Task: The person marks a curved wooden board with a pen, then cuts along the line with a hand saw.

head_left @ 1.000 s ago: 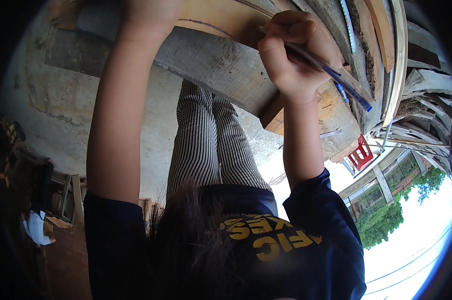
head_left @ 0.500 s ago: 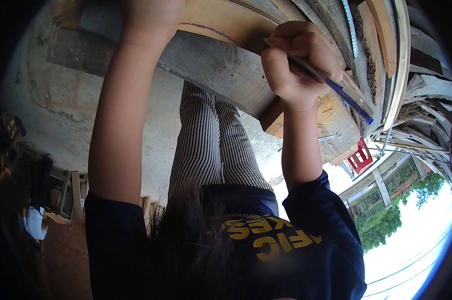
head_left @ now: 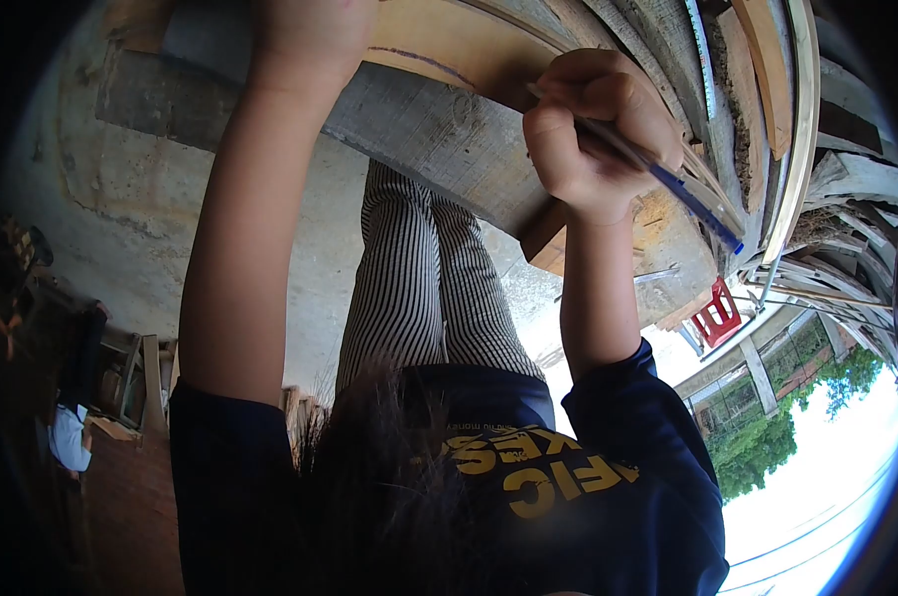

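My right hand [head_left: 603,134] is closed round a pen [head_left: 695,204] with a blue end. The pen's tip is over a pale wooden board [head_left: 459,35]. A dark curved line runs along that board, left of the pen. At the top edge, my left hand [head_left: 315,25] lies by the board's left part, its fingers cut off by the frame. Below the board is a wide grey plank [head_left: 439,134].
Long wooden strips and boards [head_left: 766,79] are stacked to the right, with a tape measure [head_left: 700,55] lying among them. Further off stands a red plastic chair [head_left: 717,313]. Low on the left, a person in a light top [head_left: 69,437] is partly visible.
My left hand and forearm have shifted slightly to the right in view. The right hand with the pen sits slightly lower and further right; the whole view has shifted a little too.
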Demonstrator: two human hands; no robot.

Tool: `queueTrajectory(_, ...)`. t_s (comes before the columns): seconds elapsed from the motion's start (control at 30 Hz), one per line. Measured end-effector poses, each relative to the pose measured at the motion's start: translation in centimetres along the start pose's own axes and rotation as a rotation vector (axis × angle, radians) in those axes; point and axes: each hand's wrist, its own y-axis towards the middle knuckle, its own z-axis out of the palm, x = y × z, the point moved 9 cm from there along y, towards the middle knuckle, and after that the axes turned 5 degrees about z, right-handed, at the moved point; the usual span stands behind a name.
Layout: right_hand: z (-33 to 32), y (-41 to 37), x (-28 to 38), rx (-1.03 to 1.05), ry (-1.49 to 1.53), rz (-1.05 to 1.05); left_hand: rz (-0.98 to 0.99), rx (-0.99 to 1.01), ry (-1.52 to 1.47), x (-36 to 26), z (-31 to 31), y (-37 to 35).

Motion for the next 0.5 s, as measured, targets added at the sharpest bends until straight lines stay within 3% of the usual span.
queueTrajectory(0.17,-0.1,-0.1,0.7,-0.039,-0.116,-0.086,0.049,-0.05,0.085,0.1,-0.2,0.0)
queueTrajectory(0.3,-1.8,-1.3,0.2,-0.319,-0.145,-0.034,0.04,-0.055,0.085,-0.1,-0.3,0.0)
queueTrajectory(0.37,-1.8,-1.6,0.5,-0.322,-0.171,-0.028,-0.043,-0.07,0.018,0.5,-0.6,0.0)
queueTrajectory(0.43,-1.2,-1.7,0.3,-0.19,-0.237,0.019,-0.031,-0.039,-0.006,-0.1,-0.3,0.1)
queueTrajectory(0.5,-1.7,-1.8,-0.2,-0.3,-0.118,0.008,-0.016,-0.006,-0.036,-0.3,0.1,0.1)
